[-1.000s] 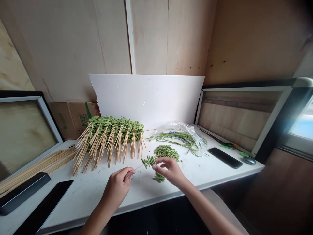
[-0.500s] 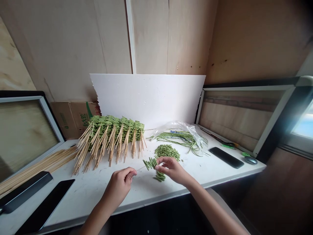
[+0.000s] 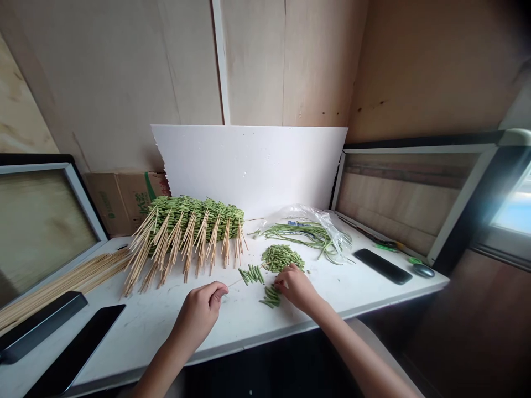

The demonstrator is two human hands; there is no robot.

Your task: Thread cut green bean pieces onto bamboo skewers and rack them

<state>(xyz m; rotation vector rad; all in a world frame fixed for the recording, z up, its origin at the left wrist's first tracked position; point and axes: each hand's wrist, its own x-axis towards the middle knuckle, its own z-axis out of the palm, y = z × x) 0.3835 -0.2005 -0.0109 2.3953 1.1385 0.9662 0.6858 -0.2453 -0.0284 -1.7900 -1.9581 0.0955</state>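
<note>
Between the thumb and fingers of my left hand (image 3: 199,308), a thin skewer (image 3: 235,282) is pinched, pointing right. Several cut green bean pieces (image 3: 251,274) are threaded side by side on it, above the table. My right hand (image 3: 299,288) is closed, its fingertips down at the right edge of a small group of loose bean pieces (image 3: 270,298). Whatever those fingertips hold is hidden. Just behind the hand lies a larger heap of cut bean pieces (image 3: 282,257).
Stacked bean skewers (image 3: 194,221) stand at the back left, sticks facing me. Loose bamboo skewers (image 3: 70,279) lie at left, near a black phone-like slab (image 3: 78,348). Long beans (image 3: 302,232) lie with a plastic bag (image 3: 332,232). A phone (image 3: 382,266) and mouse (image 3: 423,270) sit right.
My right hand has left the threaded bean pieces and moved down and right to the small loose group. My left hand still holds the skewer, shifted very slightly left.
</note>
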